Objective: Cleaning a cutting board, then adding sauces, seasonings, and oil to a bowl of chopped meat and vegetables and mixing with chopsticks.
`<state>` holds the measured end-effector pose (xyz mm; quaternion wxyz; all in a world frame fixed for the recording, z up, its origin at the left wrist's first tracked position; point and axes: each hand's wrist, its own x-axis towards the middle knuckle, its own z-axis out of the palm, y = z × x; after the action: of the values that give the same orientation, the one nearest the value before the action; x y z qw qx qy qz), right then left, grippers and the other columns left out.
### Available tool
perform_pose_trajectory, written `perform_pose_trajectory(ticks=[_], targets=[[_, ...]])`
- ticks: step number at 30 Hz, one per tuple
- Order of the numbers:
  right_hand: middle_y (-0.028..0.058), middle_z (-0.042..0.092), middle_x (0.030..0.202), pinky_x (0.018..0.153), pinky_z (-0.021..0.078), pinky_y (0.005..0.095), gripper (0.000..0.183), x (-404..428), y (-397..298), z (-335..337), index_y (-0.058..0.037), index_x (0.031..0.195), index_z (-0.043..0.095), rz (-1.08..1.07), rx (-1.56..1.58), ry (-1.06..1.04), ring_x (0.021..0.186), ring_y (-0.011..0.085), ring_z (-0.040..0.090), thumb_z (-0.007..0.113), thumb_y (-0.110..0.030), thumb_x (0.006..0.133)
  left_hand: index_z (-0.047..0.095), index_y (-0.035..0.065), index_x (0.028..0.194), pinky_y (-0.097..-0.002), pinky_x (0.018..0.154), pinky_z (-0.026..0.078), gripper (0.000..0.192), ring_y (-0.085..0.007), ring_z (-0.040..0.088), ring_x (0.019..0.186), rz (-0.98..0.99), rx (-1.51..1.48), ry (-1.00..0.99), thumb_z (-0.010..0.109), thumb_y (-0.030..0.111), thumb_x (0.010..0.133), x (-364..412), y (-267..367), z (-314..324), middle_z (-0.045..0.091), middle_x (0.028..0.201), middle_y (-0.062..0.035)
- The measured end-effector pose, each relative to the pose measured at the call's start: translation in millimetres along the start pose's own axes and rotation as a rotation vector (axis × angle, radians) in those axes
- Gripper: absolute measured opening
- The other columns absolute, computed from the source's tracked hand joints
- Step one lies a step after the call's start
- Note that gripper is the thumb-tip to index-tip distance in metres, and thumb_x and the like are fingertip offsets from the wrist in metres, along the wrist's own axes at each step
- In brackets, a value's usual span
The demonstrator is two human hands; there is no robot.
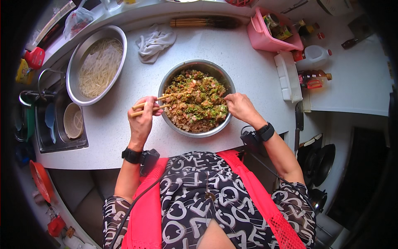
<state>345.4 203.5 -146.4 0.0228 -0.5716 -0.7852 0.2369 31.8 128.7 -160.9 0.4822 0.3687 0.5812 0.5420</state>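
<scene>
A steel bowl (199,134) stands on the white speckled countertop in front of me. It holds a chopped mixture (197,99) of what looks like minced meat and green vegetables. My left hand (143,116) is at the bowl's left side, closed around a pair of wooden chopsticks (141,109); their tips reach over the rim to the mixture, held apart from each other. My right hand (241,106) grips the bowl's right rim, with fingertips over the inner edge. Both wrists wear black straps with small devices.
A steel basin (71,90) of pale strips in liquid stands back left, beside a sink (59,144) with a strainer (73,120). A grey cloth (155,42) and a brush-like bundle (192,22) lie behind the bowl. At right are a pink bin (261,39), a white tray (287,76) and bottles.
</scene>
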Motion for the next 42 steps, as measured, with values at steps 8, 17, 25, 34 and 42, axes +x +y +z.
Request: perform_pose_trajectory(ticks=[8,17,25,34,42], targets=[[0.0249,0.066,0.085,0.078,0.0535,0.0436,0.027,17,-6,3,0.0015,0.097,0.070,0.028,0.298,-0.071,0.081,0.0396,0.067,0.051,-0.013,0.085,0.065,-0.0063,0.101,-0.0272,0.058,0.060,0.028,-0.0218,0.070,0.066,-0.110,-0.214,0.047,0.056,0.020,0.099,19,-18,13,0.067,0.082,-0.0141],[0.0214,0.066,0.080,0.067,0.0537,0.0449,0.021,-10,-46,-21,-0.0016,0.100,0.067,-0.095,0.225,0.115,0.077,0.0390,0.066,0.054,-0.008,0.085,0.065,-0.0074,0.103,-0.0289,0.061,0.061,0.027,-0.0241,0.071,0.070,-0.028,-0.281,0.034,0.054,0.018,0.099,11,0,8,0.068,0.084,-0.0157],[0.0074,0.058,0.072,0.052,0.0485,0.0344,0.036,-38,-87,-13,-0.0071,0.119,0.062,-0.392,-0.316,0.407,0.063,0.0230,0.061,0.056,-0.005,0.084,0.060,-0.0056,0.105,-0.0324,0.072,0.061,0.033,-0.0273,0.071,0.079,0.129,-0.279,-0.035,0.051,0.026,0.101,9,6,19,0.067,0.091,-0.0185],[0.0056,0.060,0.070,0.049,0.0498,0.0352,0.031,-33,-26,-12,-0.0048,0.113,0.064,-0.309,-0.378,0.386,0.058,0.0227,0.063,0.053,-0.007,0.084,0.065,-0.0058,0.105,-0.0294,0.066,0.061,0.024,-0.0220,0.071,0.076,0.155,-0.099,-0.072,0.055,0.015,0.099,3,6,-7,0.070,0.088,-0.0153],[0.0085,0.061,0.072,0.051,0.0491,0.0398,0.030,-6,-15,7,-0.0112,0.113,0.064,-0.252,-0.374,0.375,0.061,0.0290,0.062,0.055,-0.008,0.085,0.065,-0.0039,0.107,-0.0301,0.070,0.061,0.022,-0.0214,0.071,0.077,0.234,-0.141,-0.130,0.056,0.014,0.099,23,3,17,0.070,0.091,-0.0142]])
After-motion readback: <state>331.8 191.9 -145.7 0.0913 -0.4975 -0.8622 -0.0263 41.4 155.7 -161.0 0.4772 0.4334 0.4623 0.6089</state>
